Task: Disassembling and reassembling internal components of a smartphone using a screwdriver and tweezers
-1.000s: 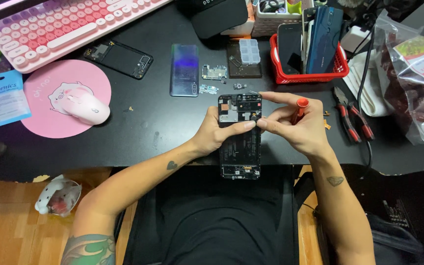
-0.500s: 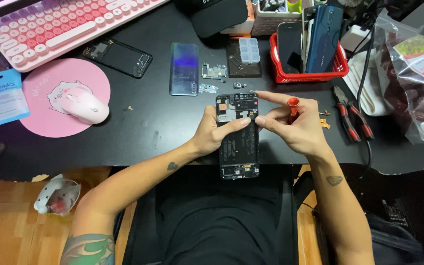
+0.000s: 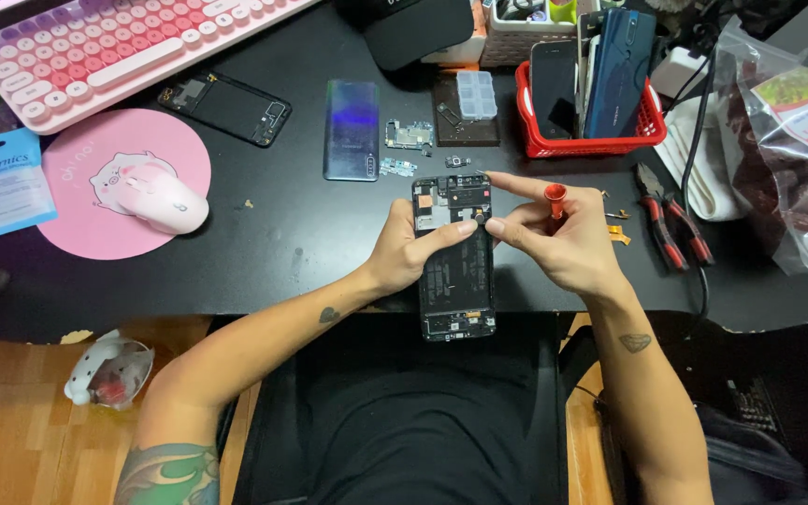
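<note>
Left hand (image 3: 404, 251) grips opened phone (image 3: 455, 257) at desk edge, thumb across its frame | right hand (image 3: 558, 238) pinches orange-capped screwdriver (image 3: 555, 199) | change: driver has swung from pointing sideways to near upright over the upper boards, so screw work looks underway.

The left hand (image 3: 411, 245) covers the left edge of the opened phone (image 3: 455, 271); the right hand (image 3: 558, 245) hides the shaft of the orange-capped screwdriver (image 3: 555, 199). Keyboard (image 3: 95, 47) and plastic bag (image 3: 787, 140) are cropped by the frame. Loose parts (image 3: 409, 136) are too small to identify.
</note>
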